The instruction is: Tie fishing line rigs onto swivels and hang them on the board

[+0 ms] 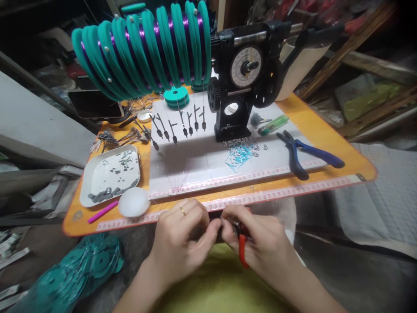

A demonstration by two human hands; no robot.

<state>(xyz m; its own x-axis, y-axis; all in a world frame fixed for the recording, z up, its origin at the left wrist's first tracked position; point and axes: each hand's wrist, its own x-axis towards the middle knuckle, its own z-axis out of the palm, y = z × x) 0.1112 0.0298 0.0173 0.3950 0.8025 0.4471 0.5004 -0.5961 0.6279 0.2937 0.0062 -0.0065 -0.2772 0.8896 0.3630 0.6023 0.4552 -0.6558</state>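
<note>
My left hand [186, 239], with a ring on one finger, is closed in a pinch just in front of the table edge. What its fingertips hold is too small to make out. Against it, my right hand [260, 237] has thumb and forefinger pinched together, while a red-handled tool [242, 251] sits in its palm; the tool's jaws are hidden. Above hangs a row of teal spools [143, 52] wound with purple wire, on a black winding machine [243, 71] with a dial. Thin strands run down from the spools to small dark weights [175, 140].
A white tray [85, 178] of grey pieces, a white round cup [134, 202] and a pink stick [102, 211] lie left. Blue-handled pliers [298, 154], a green cutter [273, 124] and cyan pins with beads [239, 155] lie right. Measuring tape [276, 191] lines the edge.
</note>
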